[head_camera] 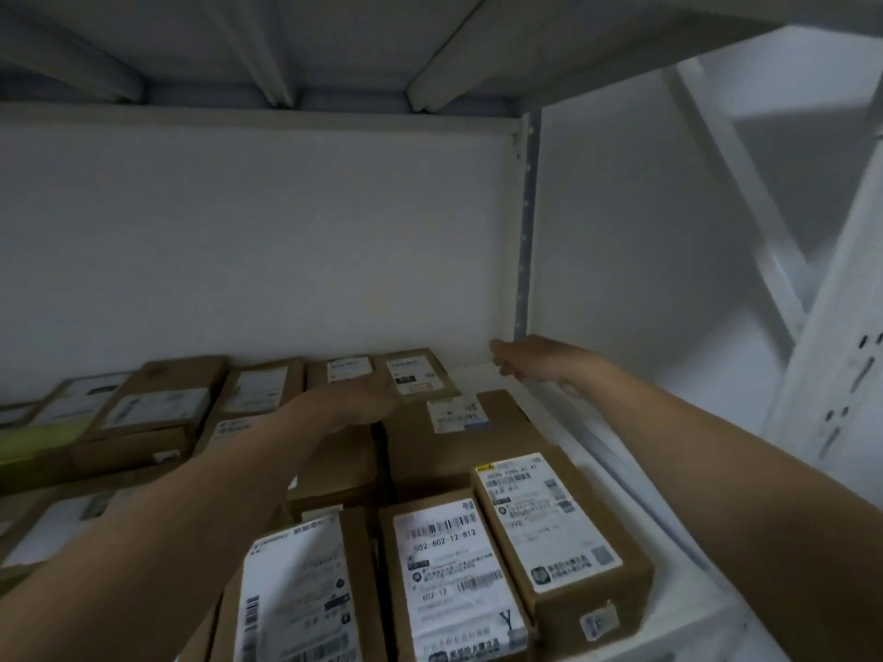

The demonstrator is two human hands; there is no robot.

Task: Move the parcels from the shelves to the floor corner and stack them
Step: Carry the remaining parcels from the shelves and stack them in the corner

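Several brown cardboard parcels with white labels fill a white shelf (635, 508). A large parcel (458, 441) lies at the back right, and a small parcel (415, 375) stands behind it against the wall. My left hand (344, 398) reaches over the boxes with straight fingers, its tips by the small parcel's left edge. My right hand (535, 360) stretches out above the bare back right corner of the shelf, fingers extended, holding nothing. Three labelled parcels (449, 566) lie at the front, between my forearms.
More parcels (157, 408) and a yellow-green package (38, 441) lie to the left. The upper shelf's underside (334, 50) hangs low overhead. A perforated metal upright (525, 222) stands in the back corner, and another post (841, 365) rises at the right.
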